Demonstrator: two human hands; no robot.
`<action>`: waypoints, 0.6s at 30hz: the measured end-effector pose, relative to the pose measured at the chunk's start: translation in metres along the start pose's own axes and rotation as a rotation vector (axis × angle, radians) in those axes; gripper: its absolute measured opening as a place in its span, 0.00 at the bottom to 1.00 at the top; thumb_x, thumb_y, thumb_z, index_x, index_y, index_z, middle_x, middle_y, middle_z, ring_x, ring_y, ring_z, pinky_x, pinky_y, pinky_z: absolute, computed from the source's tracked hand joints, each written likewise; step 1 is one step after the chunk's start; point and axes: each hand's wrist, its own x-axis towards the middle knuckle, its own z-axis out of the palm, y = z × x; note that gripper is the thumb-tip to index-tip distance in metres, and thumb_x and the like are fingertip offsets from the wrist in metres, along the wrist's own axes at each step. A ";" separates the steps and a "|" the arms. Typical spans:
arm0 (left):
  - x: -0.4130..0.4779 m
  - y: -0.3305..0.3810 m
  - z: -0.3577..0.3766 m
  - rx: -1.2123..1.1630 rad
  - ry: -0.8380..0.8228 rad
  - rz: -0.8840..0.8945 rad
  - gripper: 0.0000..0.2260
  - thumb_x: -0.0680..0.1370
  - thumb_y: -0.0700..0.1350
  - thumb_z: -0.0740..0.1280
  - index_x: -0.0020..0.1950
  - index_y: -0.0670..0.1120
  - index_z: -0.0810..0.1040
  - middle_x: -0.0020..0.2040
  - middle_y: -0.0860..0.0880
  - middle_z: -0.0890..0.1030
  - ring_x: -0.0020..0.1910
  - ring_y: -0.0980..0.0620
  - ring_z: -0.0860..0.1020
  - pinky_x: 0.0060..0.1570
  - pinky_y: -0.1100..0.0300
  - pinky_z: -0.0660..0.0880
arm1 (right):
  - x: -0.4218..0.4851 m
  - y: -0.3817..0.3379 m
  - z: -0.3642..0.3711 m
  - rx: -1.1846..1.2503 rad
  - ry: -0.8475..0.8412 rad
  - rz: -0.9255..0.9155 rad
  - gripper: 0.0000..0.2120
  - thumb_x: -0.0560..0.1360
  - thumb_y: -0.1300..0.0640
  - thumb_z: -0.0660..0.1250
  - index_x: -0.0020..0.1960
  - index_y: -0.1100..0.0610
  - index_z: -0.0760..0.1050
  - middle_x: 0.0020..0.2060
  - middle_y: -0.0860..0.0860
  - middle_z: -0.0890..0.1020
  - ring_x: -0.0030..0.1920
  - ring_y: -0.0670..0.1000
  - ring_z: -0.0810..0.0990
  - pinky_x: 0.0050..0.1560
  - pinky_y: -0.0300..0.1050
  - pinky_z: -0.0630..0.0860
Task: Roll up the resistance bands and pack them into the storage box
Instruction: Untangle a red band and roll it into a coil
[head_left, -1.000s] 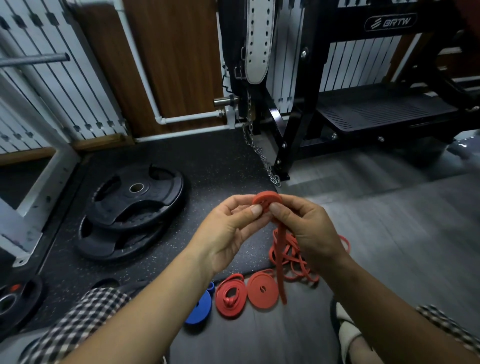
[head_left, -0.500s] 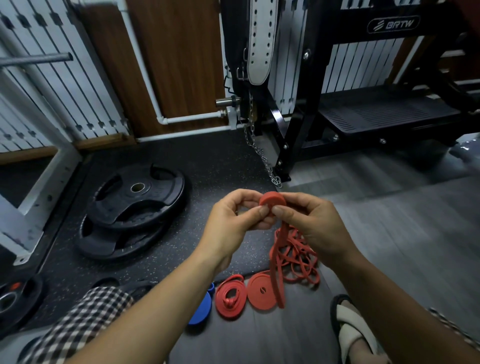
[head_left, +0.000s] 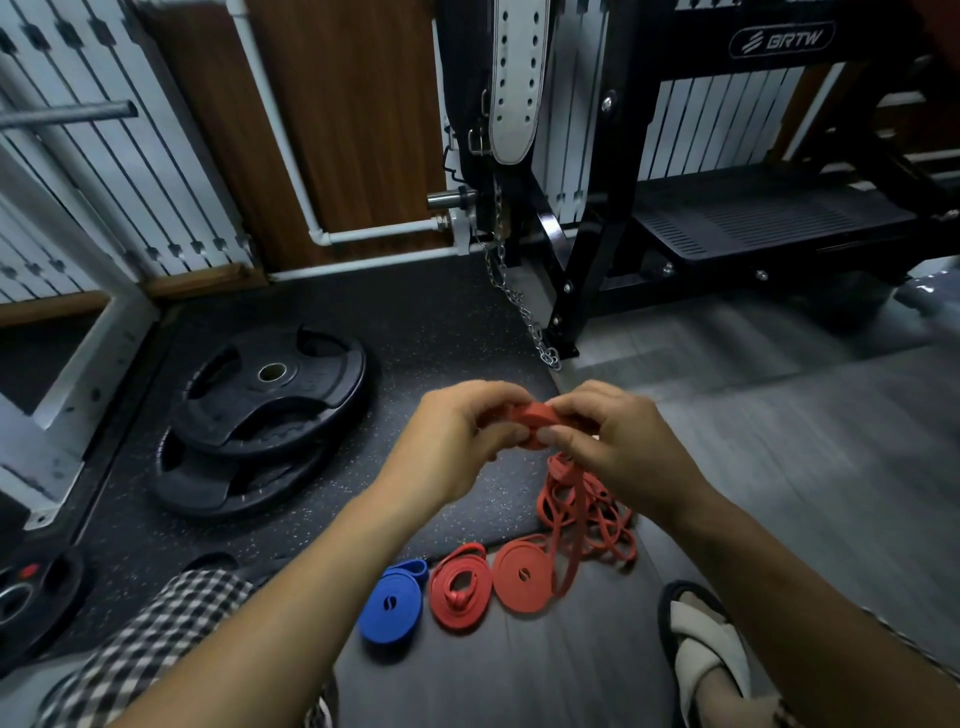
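Observation:
My left hand (head_left: 457, 436) and my right hand (head_left: 613, 441) pinch a small, tightly wound red band roll (head_left: 535, 422) between their fingertips at mid-frame. The unrolled tail of that red band (head_left: 563, 540) hangs down to the floor. Behind it lies a tangled heap of red bands (head_left: 605, 512). On the floor below sit three finished rolls: a blue roll (head_left: 392, 603), a looser red roll (head_left: 460, 590) and a flat red roll (head_left: 522, 574). No storage box is in view.
Two stacked black weight plates (head_left: 260, 415) lie on the speckled rubber mat at left. A black machine frame (head_left: 587, 218) with a hanging chain (head_left: 519, 306) stands behind. A sandalled foot (head_left: 704, 654) rests at lower right; another plate (head_left: 31, 597) sits at far left.
The roll between my fingers has grown thicker as more band was wound on. Both hands have turned over the roll and dropped slightly; the hanging tail is shorter.

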 end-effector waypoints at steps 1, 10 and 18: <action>0.000 0.002 -0.001 -0.110 0.017 -0.029 0.10 0.70 0.33 0.70 0.46 0.46 0.80 0.37 0.45 0.80 0.33 0.51 0.77 0.35 0.64 0.75 | 0.000 -0.002 0.000 0.075 0.008 0.008 0.07 0.70 0.60 0.71 0.49 0.57 0.80 0.39 0.47 0.76 0.39 0.40 0.75 0.42 0.27 0.69; -0.004 0.010 0.009 -0.954 0.141 -0.288 0.08 0.71 0.29 0.64 0.45 0.40 0.76 0.39 0.45 0.81 0.36 0.54 0.82 0.39 0.65 0.79 | 0.002 -0.009 0.002 0.704 0.049 0.201 0.14 0.63 0.56 0.71 0.48 0.55 0.79 0.43 0.51 0.83 0.44 0.45 0.82 0.47 0.37 0.77; 0.001 0.004 -0.006 -0.186 0.021 -0.113 0.14 0.71 0.35 0.70 0.52 0.49 0.77 0.46 0.46 0.80 0.38 0.50 0.79 0.40 0.60 0.78 | 0.003 0.000 -0.003 0.210 0.045 0.038 0.08 0.69 0.61 0.72 0.47 0.55 0.81 0.36 0.45 0.77 0.38 0.39 0.75 0.39 0.28 0.69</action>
